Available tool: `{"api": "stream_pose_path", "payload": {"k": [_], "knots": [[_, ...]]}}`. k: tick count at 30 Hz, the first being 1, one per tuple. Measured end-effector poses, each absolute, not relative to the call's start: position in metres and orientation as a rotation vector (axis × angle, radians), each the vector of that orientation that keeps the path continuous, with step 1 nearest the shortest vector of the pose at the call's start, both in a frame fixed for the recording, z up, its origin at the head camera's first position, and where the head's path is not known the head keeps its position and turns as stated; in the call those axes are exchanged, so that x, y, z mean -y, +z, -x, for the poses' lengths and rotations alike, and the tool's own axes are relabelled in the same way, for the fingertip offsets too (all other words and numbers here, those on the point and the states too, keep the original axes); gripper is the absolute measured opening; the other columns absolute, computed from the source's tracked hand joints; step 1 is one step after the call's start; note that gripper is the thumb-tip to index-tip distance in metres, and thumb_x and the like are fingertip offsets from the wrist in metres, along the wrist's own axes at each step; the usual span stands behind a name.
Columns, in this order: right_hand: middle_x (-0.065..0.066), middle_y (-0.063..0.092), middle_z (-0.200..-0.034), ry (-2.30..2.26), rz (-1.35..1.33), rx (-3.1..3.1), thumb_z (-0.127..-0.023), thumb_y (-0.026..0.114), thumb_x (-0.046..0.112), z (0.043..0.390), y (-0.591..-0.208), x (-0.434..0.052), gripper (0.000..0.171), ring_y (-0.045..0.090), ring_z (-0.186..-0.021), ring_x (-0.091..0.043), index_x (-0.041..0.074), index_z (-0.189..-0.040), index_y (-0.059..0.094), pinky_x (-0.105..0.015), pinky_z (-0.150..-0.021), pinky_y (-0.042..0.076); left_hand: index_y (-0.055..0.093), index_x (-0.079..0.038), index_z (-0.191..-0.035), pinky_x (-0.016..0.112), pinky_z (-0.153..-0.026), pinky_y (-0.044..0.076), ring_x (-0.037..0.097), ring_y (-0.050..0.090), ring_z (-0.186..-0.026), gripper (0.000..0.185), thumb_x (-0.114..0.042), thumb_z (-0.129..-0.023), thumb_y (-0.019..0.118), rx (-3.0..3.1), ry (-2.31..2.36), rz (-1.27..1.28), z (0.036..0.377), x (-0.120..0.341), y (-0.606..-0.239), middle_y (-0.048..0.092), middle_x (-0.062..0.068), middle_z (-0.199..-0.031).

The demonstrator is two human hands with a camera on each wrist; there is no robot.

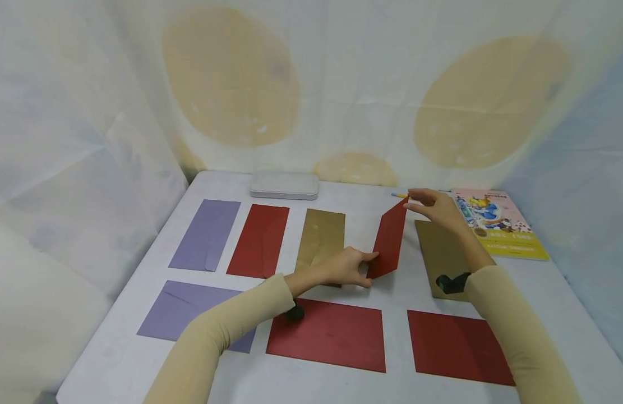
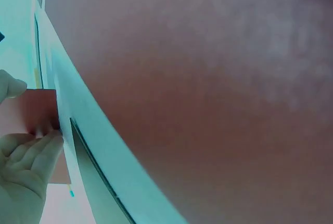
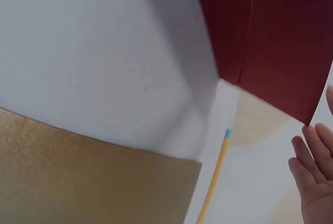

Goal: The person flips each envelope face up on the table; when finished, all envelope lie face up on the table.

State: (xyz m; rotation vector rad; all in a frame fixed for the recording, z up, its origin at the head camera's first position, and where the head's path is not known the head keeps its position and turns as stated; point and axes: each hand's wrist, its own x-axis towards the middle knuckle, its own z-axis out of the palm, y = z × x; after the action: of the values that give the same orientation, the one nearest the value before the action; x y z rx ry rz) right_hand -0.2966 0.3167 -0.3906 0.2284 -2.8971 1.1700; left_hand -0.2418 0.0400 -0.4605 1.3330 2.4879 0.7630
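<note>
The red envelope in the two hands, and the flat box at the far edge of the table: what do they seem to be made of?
The red envelope looks like stiff paper or thin card with a faint pearly sheen; it keeps flat while held by its corners. The flat box looks like pale metal or hard plastic, with smooth rounded edges; which one is unclear.

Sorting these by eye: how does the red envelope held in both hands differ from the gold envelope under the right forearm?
The red envelope is lifted and tilted, pinched by the left hand and right hand; the gold envelope lies flat on the table, untouched. Colours differ. Both are long, narrow rectangles.
</note>
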Motion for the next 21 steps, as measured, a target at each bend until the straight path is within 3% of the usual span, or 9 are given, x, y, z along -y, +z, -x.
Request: {"api": "stream_pose_path", "payload": {"k": [2, 5, 8, 13, 16, 21], "knots": [[-0.017, 0.051, -0.139, 1.145, -0.232, 2.882, -0.087, 0.068, 0.047, 0.295, -0.388, -0.314, 0.068, 0.042, -0.131, -0.037, 0.007, -0.139, 0.051, -0.053, -0.103, 0.037, 0.044, -0.001, -0.142, 0.011, -0.056, 0.036, -0.002, 0.051, -0.072, 0.07, -0.018, -0.082, 0.074, -2.437, 0.82, -1.326, 0.24, -0.039, -0.459, 0.07, 0.0, -0.102], [-0.017, 0.051, -0.139, 1.118, -0.233, 2.873, -0.087, 0.07, 0.045, 0.293, -0.385, -0.309, 0.066, 0.042, -0.132, -0.037, 0.006, -0.138, 0.052, -0.052, -0.103, 0.036, 0.042, 0.0, -0.143, 0.01, -0.069, 0.043, -0.001, 0.06, -0.095, 0.069, -0.016, -0.083, 0.072, -2.397, 0.868, -1.333, 0.239, -0.039, -0.459, 0.064, 0.005, -0.123], [-0.017, 0.05, -0.14, 1.121, -0.228, 2.865, -0.087, 0.071, 0.04, 0.292, -0.384, -0.305, 0.064, 0.041, -0.133, -0.036, 0.007, -0.138, 0.051, -0.051, -0.105, 0.035, 0.041, 0.001, -0.143, 0.01, -0.076, 0.043, 0.003, 0.062, -0.101, 0.068, -0.015, -0.084, 0.071, -2.412, 0.86, -1.357, 0.238, -0.038, -0.459, 0.063, 0.007, -0.125], [-0.02, 0.052, -0.136, 1.165, -0.257, 2.819, -0.089, 0.071, 0.032, 0.296, -0.389, -0.302, 0.058, 0.043, -0.131, -0.037, 0.002, -0.136, 0.053, -0.049, -0.106, 0.034, 0.04, 0.001, -0.144, 0.009, -0.073, 0.04, 0.006, 0.061, -0.096, 0.067, -0.014, -0.086, 0.069, -2.438, 0.826, -1.365, 0.235, -0.036, -0.457, 0.064, 0.008, -0.122], [-0.019, 0.055, -0.133, 1.174, -0.269, 2.779, -0.088, 0.073, 0.031, 0.298, -0.392, -0.3, 0.056, 0.047, -0.128, -0.035, 0.002, -0.133, 0.055, -0.046, -0.106, 0.035, 0.035, 0.003, -0.146, 0.011, -0.077, 0.041, 0.008, 0.06, -0.098, 0.072, -0.016, -0.086, 0.071, -2.477, 0.829, -1.395, 0.233, -0.035, -0.456, 0.059, 0.012, -0.13], [-0.019, 0.058, -0.131, 1.157, -0.3, 2.737, -0.086, 0.073, 0.034, 0.302, -0.394, -0.294, 0.056, 0.049, -0.126, -0.035, 0.003, -0.131, 0.058, -0.046, -0.104, 0.037, 0.021, 0.001, -0.151, 0.017, -0.1, 0.036, 0.014, 0.049, -0.126, 0.091, -0.023, -0.084, 0.077, -2.541, 0.957, -1.474, 0.23, -0.034, -0.448, 0.04, 0.015, -0.147]]}}
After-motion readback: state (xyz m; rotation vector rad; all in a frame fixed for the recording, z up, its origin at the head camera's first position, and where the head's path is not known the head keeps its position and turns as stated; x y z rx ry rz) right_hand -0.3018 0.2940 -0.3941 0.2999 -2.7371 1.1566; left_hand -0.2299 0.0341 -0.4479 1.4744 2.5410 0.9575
